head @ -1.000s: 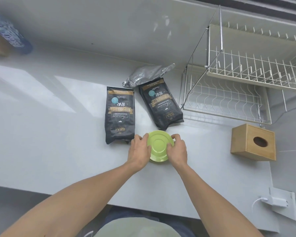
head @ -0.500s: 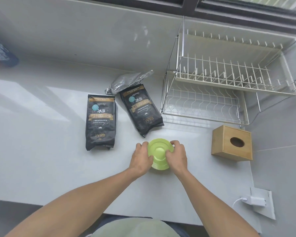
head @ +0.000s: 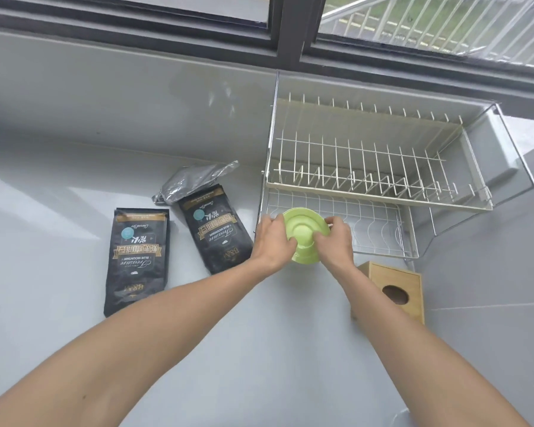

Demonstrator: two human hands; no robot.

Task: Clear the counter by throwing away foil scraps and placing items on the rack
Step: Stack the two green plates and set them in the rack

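A green saucer (head: 304,232) is held upside down between both hands, lifted off the counter in front of the lower tier of the two-tier wire dish rack (head: 379,192). My left hand (head: 273,241) grips its left rim and my right hand (head: 335,241) its right rim. A crumpled silver foil bag (head: 195,180) lies on the counter behind two black coffee bags, one at the left (head: 138,257) and one at the right (head: 218,226).
A wooden tissue box (head: 395,291) stands on the counter just right of my right forearm. The grey counter (head: 43,241) runs to a grey backsplash under a dark-framed window. The rack's upper tier has upright plate dividers.
Both hands have lifted the green saucer from the counter's front toward the rack's lower tier. The view has tilted up, bringing the window into sight.
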